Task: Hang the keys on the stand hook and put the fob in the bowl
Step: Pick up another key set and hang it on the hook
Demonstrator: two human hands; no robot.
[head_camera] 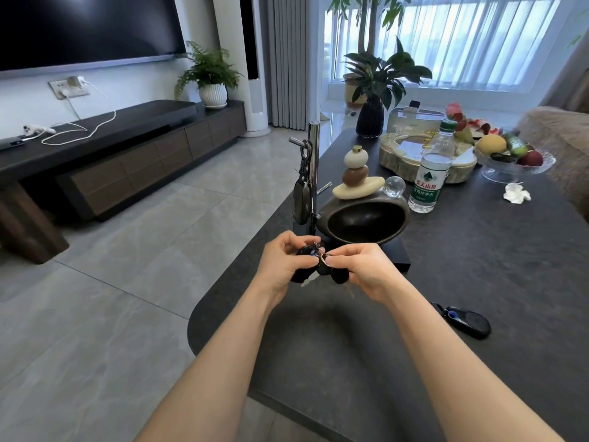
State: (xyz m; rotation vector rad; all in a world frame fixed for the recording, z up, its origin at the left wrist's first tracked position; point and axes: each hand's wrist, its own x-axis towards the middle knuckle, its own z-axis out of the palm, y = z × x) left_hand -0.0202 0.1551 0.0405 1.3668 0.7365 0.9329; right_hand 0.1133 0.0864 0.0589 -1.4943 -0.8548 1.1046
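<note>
Both my hands hold a bunch of dark-headed keys [325, 270] on a metal ring, just above the dark table's near-left part. My left hand [283, 260] grips the left side of the bunch, my right hand [360, 266] pinches the ring. Right behind them stands a chrome stand [314, 173] on a black base; a dark key case [301, 199] hangs from its upper left hook. A dark oval bowl [366, 223] sits on the same base with nothing visible inside. A black fob [467, 321] lies on the table to my right.
Stacked pebbles [356, 180] and a glass ball top the bowl's rim. A water bottle [431, 173], a wooden tray [414, 157], a glass fruit bowl [516, 161], a crumpled tissue [516, 193] and a vase with a plant [371, 118] stand further back. The table's curved edge [204, 311] runs at the left.
</note>
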